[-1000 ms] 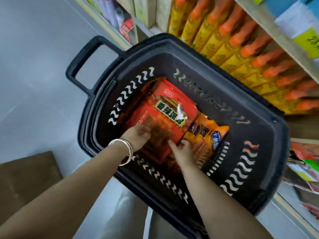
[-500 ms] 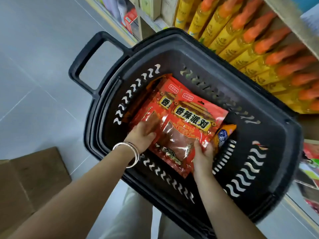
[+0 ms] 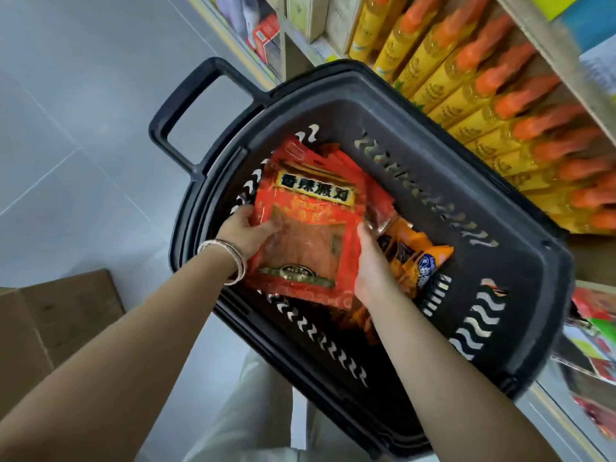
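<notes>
A stack of red snack packets (image 3: 310,225) with yellow lettering is held tilted up over a black plastic shopping basket (image 3: 500,261). My left hand (image 3: 248,230), with silver bangles on its wrist, grips the stack's left edge. On the right edge, my right hand (image 3: 371,261) grips the stack with its fingers curled behind. Orange snack packets (image 3: 416,255) lie in the basket beside and under the stack.
The basket's handle (image 3: 186,105) points to the upper left. Shelves on the right hold rows of yellow bottles with orange caps (image 3: 466,95) and coloured packets (image 3: 596,331) lower down. A cardboard box (image 3: 50,328) stands on the grey floor at left.
Both hands have gathered the red packets into a stack and lifted it up and toward the left side of the basket. The view has shifted.
</notes>
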Demonstrator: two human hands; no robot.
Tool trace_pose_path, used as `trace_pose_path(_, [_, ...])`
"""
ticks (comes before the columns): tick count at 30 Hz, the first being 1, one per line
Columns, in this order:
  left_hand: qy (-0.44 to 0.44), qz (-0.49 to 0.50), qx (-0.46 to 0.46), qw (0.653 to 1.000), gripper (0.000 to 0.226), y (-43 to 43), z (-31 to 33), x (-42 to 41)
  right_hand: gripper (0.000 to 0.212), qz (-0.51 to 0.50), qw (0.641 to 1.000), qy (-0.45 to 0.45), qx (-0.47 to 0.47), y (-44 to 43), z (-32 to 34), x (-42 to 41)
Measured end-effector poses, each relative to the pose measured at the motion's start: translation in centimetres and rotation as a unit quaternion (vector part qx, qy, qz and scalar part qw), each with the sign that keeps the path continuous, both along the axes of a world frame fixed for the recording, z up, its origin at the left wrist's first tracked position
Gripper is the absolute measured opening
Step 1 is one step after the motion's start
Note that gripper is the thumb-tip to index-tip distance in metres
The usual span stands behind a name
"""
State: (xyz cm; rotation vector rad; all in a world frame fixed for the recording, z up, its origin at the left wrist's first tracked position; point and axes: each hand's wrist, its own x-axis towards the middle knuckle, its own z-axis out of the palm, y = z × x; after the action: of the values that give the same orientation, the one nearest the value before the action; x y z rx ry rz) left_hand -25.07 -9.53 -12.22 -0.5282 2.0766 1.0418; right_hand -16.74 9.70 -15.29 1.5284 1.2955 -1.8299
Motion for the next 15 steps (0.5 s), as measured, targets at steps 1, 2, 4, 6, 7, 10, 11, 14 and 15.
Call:
trace_pose_path(1, [0.016, -0.003, -0.01, 1.0, 0.023, -0.3, -0.2, 0.0, 0.054, -0.009, 0.999, -0.007, 0.053, 0.0, -1.0, -0.3])
trace_pose_path(2, [0.028, -0.017, -0.026, 0.999, 0.022, -0.4, -0.4, 0.0, 0.049, -0.022, 0.994, -0.018, 0.104, 0.0, -1.8, -0.5])
trace_pose_path(4, [0.044, -0.043, -0.053, 0.997, 0.025, -0.5, -0.7, 0.0, 0.046, -0.044, 0.982, -0.062, 0.175, -0.1, -3.3, -0.6])
trace_pose_path(6, [0.044, -0.043, -0.057, 0.996, 0.028, -0.4, -1.0, 0.0, 0.062, -0.048, 0.977, -0.104, 0.181, -0.2, -4.7, -0.4])
trace_pose_path(7, [0.04, -0.044, -0.054, 0.997, 0.031, -0.3, -1.1, -0.1, 0.076, -0.04, 0.975, -0.122, 0.181, -0.2, -5.3, -0.4])
trace_pose_path(10, [0.019, -0.07, -0.039, 0.997, 0.041, -0.2, -1.4, -0.2, 0.087, 0.003, 0.973, -0.131, 0.189, -0.3, -6.6, -0.1])
trace_pose_path(11, [0.011, -0.08, -0.033, 0.996, 0.04, -0.2, -1.4, -0.2, 0.08, 0.004, 0.972, -0.126, 0.2, -0.3, -6.7, 0.3])
trace_pose_path(14, [-0.006, -0.067, 0.014, 0.998, 0.027, -0.1, -0.8, -0.1, 0.041, -0.068, 0.965, -0.093, 0.235, -0.1, -5.4, 1.7])
trace_pose_path(15, [-0.009, -0.059, 0.031, 0.998, 0.027, 0.0, -0.3, 0.0, 0.042, -0.088, 0.967, -0.08, 0.226, 0.0, -4.5, 2.3])
